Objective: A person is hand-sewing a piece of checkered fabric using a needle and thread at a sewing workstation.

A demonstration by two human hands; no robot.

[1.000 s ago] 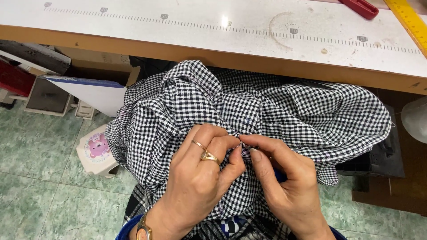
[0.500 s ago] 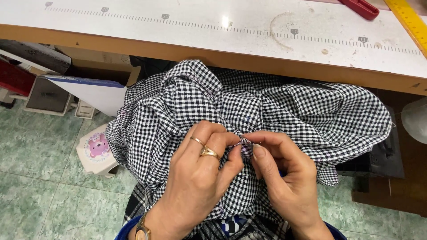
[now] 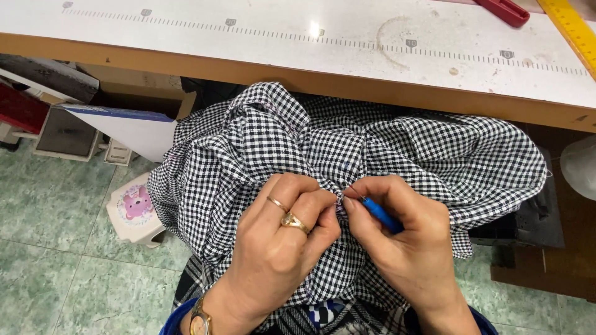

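A black-and-white checked garment (image 3: 261, 142) lies bunched in my lap below the table edge. My left hand (image 3: 279, 248), with two rings and a wristwatch, pinches a fold of the cloth at the middle. My right hand (image 3: 403, 242) holds a small blue-handled tool (image 3: 380, 215), like a seam ripper, with its thin metal tip against the pinched fold. The two hands touch at the fingertips.
A white worktable (image 3: 248, 43) with a printed ruler scale and wooden edge spans the top. A red tool (image 3: 506, 9) and a yellow ruler (image 3: 574, 28) lie at its far right. Boxes, a white board (image 3: 133, 127) and a small pink-topped stool (image 3: 133, 214) stand on the green tiled floor.
My right hand has shifted slightly and the blue handle now shows clearly, its tip set against the fold. My left hand keeps its pinch.
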